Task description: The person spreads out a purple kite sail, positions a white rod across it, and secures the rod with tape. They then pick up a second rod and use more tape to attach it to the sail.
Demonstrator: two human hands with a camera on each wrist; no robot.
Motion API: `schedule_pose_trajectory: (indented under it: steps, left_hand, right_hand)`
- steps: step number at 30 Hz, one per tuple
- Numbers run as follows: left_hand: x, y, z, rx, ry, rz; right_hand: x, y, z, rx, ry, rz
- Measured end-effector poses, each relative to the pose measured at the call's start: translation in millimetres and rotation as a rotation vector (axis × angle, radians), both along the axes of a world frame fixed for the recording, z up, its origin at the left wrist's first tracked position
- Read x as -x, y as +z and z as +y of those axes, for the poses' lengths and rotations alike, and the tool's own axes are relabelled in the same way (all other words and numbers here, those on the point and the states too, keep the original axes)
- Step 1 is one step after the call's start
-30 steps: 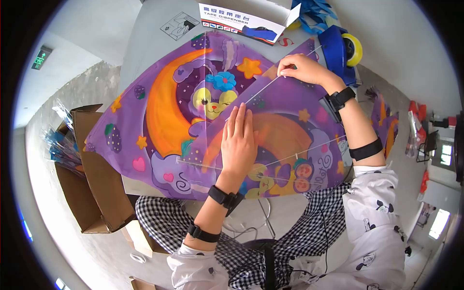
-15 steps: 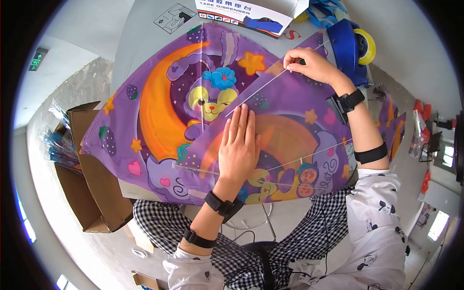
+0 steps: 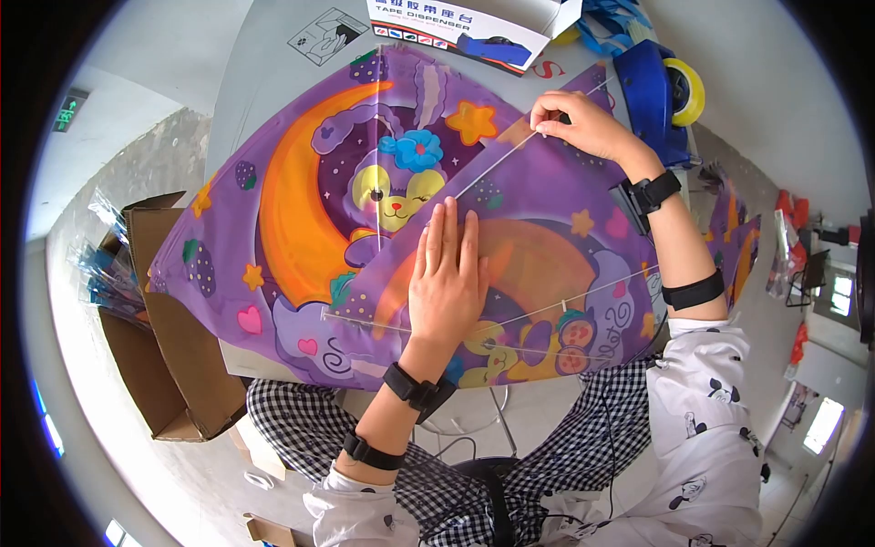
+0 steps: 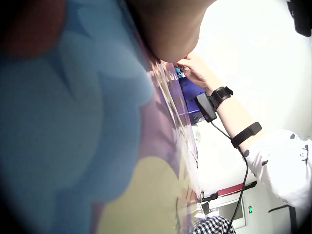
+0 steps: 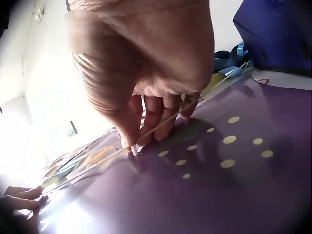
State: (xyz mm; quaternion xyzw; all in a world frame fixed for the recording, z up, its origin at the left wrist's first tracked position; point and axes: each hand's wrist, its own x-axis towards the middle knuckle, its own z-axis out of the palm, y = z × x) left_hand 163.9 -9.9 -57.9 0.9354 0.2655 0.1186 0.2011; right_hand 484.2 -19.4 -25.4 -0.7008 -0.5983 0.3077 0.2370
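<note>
A purple kite sheet [image 3: 538, 196] with a bunny and moon print lies partly folded over itself, a thin white rod [image 3: 495, 167] along its slanted fold. My left hand [image 3: 444, 290] rests flat on the sheet, fingertips by the rod's lower part, fingers nearly straight with a slight gap. Farther up the rod, my right hand [image 3: 588, 128] pinches with thumb and fingertip. The right wrist view shows a small white piece [image 5: 134, 149] between those fingertips, against the rod [image 5: 166, 120]. Kite print and the underside of my left hand [image 4: 170, 34] fill much of the left wrist view.
A blue tape dispenser [image 3: 643, 100] with a yellow roll stands at the table's far right, near blue ribbons [image 3: 612, 25]. The dispenser's box [image 3: 456, 32] lies at the back. Left of the table is a cardboard box [image 3: 187, 319] beside plastic-wrapped items [image 3: 111, 283].
The fingers of my left hand have spread slightly. My right hand keeps its pinch near the same spot on the rod. The head view has shifted a little.
</note>
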Motion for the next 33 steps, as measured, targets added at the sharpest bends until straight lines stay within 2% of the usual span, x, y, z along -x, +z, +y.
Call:
schedule_pose_trajectory:
  steps: [12,13,15,17,20,29,33]
  left_hand:
    - [1,0,-2,-0.035,0.031,0.051]
    - [0,0,-3,-0.033,0.031,0.051]
    - [0,1,-3,-0.015,0.041,0.058]
    - [-2,2,-4,-0.013,0.038,0.06]
    - [-2,0,-4,-0.026,0.037,0.064]
    - [-1,1,-3,-0.028,0.027,0.069]
    - [-2,3,-3,-0.029,0.023,0.068]
  right_hand:
    - [0,-2,0,-0.001,-0.047,0.007]
    - [0,-4,0,-0.067,-0.035,-0.013]
    - [1,-9,-1,-0.197,-0.016,-0.063]
    - [7,-4,-7,-0.307,-0.041,-0.38]
    - [14,1,-19,-0.326,-0.143,-0.418]
    - [19,4,-27,-0.346,0.068,-0.718]
    - [15,5,-23,-0.373,0.13,-0.728]
